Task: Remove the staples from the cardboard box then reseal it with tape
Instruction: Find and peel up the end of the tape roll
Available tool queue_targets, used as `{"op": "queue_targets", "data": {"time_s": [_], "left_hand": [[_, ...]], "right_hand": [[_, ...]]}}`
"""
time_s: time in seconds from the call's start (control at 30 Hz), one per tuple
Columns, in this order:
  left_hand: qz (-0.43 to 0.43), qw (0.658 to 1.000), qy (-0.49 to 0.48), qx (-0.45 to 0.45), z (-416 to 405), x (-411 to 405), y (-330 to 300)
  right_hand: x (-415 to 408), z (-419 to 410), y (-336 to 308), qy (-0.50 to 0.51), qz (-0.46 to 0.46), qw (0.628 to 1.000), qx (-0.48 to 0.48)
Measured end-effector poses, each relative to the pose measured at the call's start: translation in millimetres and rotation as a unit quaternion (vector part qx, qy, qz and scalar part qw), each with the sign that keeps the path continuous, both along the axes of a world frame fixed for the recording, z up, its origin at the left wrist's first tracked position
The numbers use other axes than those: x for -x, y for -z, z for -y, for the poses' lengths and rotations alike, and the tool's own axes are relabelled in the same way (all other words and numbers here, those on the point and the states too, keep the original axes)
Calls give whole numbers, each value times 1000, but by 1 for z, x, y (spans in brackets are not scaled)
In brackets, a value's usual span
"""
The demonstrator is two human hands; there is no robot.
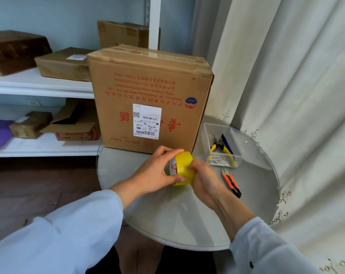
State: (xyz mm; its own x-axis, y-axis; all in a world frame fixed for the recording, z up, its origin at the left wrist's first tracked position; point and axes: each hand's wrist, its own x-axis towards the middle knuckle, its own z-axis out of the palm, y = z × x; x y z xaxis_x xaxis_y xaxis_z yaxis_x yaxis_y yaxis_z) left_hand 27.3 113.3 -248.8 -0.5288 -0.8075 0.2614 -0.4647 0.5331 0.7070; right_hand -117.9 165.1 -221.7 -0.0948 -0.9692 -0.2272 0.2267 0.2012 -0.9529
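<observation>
A tall cardboard box [148, 91] with red print and a white label stands upside down at the back of the round glass table [187, 218]; its top flaps lie closed. In front of it I hold a yellow tape roll [184, 167] above the table. My left hand [157, 169] grips the roll from the left, with fingers through its core and the thumb along its lower edge. My right hand [203, 177] curls round the roll's right side.
A clear plastic tray [221, 143] at the right of the box holds yellow-handled pliers [223, 149], a blue pen and several pale sticks. Orange-handled snips [232, 183] lie on the glass. White shelves [39, 84] with parcels stand at the left, a curtain [296, 95] at the right.
</observation>
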Motion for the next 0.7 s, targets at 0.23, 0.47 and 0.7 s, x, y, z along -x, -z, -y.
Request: {"op": "queue_targets", "data": {"time_s": [0.23,0.47,0.7], "left_hand": [[-24,1000,-2,3,-3,0,4],[-30,1000,-2,5,-4,0,5],[-28,1000,0,0,-3,-1,6]], "right_hand": [[-2,-3,7,22,0,999,24],[1,-7,10,2,4,999,49],[4,-7,9,-24,7,998,51]]}}
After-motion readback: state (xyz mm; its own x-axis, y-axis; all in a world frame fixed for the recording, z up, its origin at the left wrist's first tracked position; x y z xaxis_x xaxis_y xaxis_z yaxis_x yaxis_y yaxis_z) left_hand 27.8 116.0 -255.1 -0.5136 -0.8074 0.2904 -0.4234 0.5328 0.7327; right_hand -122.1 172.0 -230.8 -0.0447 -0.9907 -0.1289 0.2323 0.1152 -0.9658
